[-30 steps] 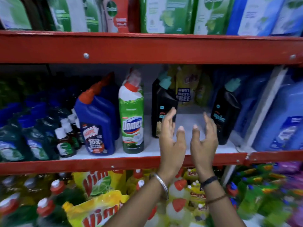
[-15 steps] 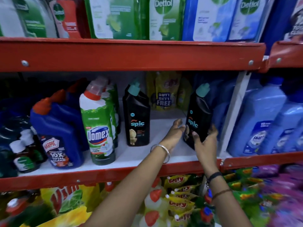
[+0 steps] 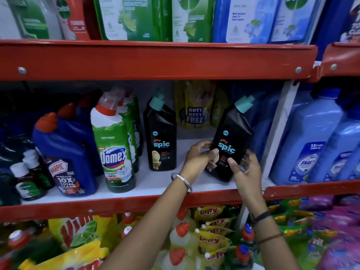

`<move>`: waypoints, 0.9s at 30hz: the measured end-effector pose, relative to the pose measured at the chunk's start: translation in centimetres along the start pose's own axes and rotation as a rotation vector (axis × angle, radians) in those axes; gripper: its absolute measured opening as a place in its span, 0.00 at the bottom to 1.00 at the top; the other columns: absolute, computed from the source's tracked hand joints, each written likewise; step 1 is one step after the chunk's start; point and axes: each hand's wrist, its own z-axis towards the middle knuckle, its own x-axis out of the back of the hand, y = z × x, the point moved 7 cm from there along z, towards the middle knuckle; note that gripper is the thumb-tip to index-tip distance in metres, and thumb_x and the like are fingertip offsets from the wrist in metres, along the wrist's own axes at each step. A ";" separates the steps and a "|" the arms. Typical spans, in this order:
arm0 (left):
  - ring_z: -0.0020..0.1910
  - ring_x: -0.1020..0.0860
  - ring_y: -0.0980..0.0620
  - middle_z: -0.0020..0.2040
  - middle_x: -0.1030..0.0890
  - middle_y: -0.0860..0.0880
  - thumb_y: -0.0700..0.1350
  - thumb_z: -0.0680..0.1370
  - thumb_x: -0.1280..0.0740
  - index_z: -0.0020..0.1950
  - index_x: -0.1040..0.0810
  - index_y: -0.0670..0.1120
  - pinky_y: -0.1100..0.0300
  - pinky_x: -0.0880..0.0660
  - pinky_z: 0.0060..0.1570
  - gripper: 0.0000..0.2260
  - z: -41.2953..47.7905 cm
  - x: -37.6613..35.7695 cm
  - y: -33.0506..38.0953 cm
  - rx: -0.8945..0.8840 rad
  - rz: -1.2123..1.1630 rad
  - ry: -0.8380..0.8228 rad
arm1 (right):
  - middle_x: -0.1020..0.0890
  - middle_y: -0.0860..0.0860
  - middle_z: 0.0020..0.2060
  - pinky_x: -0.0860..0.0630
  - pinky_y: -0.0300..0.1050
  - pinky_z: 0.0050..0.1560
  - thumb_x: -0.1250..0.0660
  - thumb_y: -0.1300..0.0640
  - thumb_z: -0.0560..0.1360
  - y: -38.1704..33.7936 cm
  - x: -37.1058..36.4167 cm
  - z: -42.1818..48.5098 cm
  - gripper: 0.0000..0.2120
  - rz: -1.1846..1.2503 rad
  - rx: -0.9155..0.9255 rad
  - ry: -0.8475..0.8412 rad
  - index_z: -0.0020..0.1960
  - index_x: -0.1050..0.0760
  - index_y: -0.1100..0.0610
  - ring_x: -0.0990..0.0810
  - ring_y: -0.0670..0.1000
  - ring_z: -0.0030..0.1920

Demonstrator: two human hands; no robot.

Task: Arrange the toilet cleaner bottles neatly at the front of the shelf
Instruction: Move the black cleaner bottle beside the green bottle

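A person stands facing a red metal shelf (image 3: pixel 136 203) stocked with cleaning products, and both bare arms reach in from the bottom of the view. At about 3 o'clock from the centre, a black toilet cleaner bottle (image 3: pixel 231 137) with a teal cap leans toward 1 o'clock, its base close to the white shelf surface near the front edge. The left hand (image 3: pixel 196 158), with a silver bangle at the wrist, has its grip closed on the bottle's left side, thumb across the front label. The right hand (image 3: pixel 245 170), with dark bands at the wrist, is clamped on the lower right side, thumb also on the front.

A second black bottle (image 3: pixel 161 137) of the same kind stands upright at 12 o'clock from the left hand, set further back and apart from the held one, with bare shelf between them. At 9 o'clock from it, a green and white bottle (image 3: pixel 113 149) stands at the front edge with more like it lined up behind. Further toward 9 o'clock stands a blue bottle (image 3: pixel 66 152) with a red cap, also at the front, with others behind. Small dark bottles (image 3: pixel 27 178) with white caps sit at the far left.

Yellow pouches (image 3: pixel 194 108) hang at the back of the shelf. Pale blue jugs (image 3: pixel 311 141) fill the neighbouring bay at 3 o'clock, past a white upright post (image 3: pixel 280 121).
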 end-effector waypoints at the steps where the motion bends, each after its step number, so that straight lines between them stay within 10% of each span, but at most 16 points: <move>1: 0.27 0.24 0.52 0.37 0.21 0.45 0.39 0.76 0.34 0.56 0.24 0.41 0.58 0.26 0.29 0.10 -0.8 0.6 0.4 -0.023 0.014 0.028 | 0.22 0.42 0.52 0.27 0.26 0.49 0.33 0.61 0.75 -0.5 -0.4 -0.3 0.18 0.023 0.016 -0.032 0.63 0.31 0.54 0.23 0.32 0.50; 7: 0.45 0.18 0.53 0.48 0.18 0.53 0.42 0.76 0.33 0.57 0.23 0.48 0.63 0.21 0.38 0.10 -6.0 5.6 2.9 -0.240 0.148 0.254 | 0.20 0.46 0.57 0.26 0.28 0.52 0.33 0.62 0.75 -3.3 -4.4 -2.1 0.19 0.148 0.068 -0.231 0.65 0.31 0.55 0.22 0.38 0.57; 27: 0.47 0.23 0.69 0.57 0.22 0.50 0.40 0.78 0.37 0.66 0.29 0.48 0.78 0.28 0.37 0.16 -11.2 13.8 1.5 -0.294 0.203 0.509 | 0.25 0.50 0.65 0.25 0.34 0.59 0.36 0.64 0.76 -4.4 -13.8 -5.5 0.24 0.179 0.049 -0.444 0.70 0.34 0.53 0.24 0.43 0.62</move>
